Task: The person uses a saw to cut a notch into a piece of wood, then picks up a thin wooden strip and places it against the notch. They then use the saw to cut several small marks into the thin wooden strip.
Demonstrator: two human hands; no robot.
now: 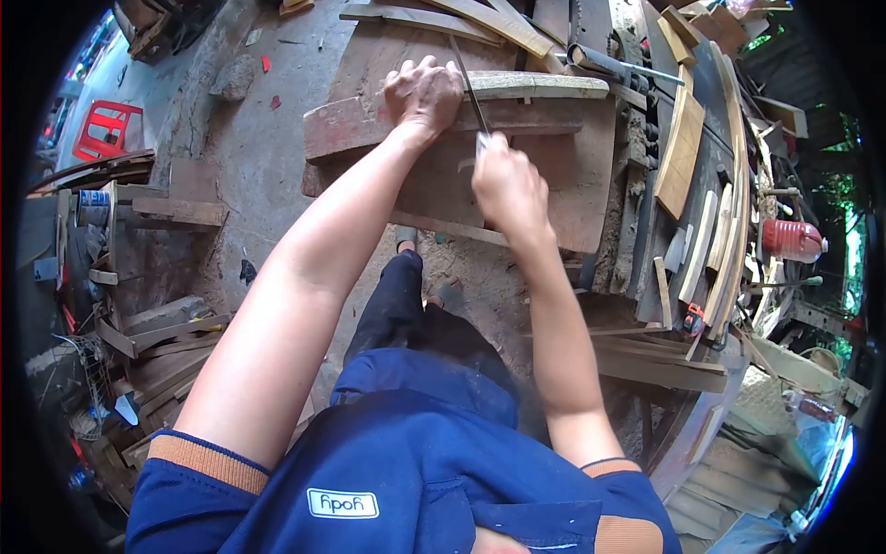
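Note:
My right hand [512,185] is wrapped round the handle of a handsaw. The narrow, dark saw blade [472,88] points away from me, seen nearly edge-on, and crosses a pale strip of wood [544,87]. To the left of the blade, my left hand [423,95] is closed, its fingers curled over the wood and pressing it down; the fingertips are partly hidden. Under both hands is a brown wooden work surface [572,194], with a thick reddish board [337,129] along its left side.
Long offcuts [681,152] and boards pile up on the right, near a bottle of red liquid [794,240]. More boards [506,26] lie beyond the work surface. A red plastic stool [108,129] stands far left, above stacked scrap wood [175,355].

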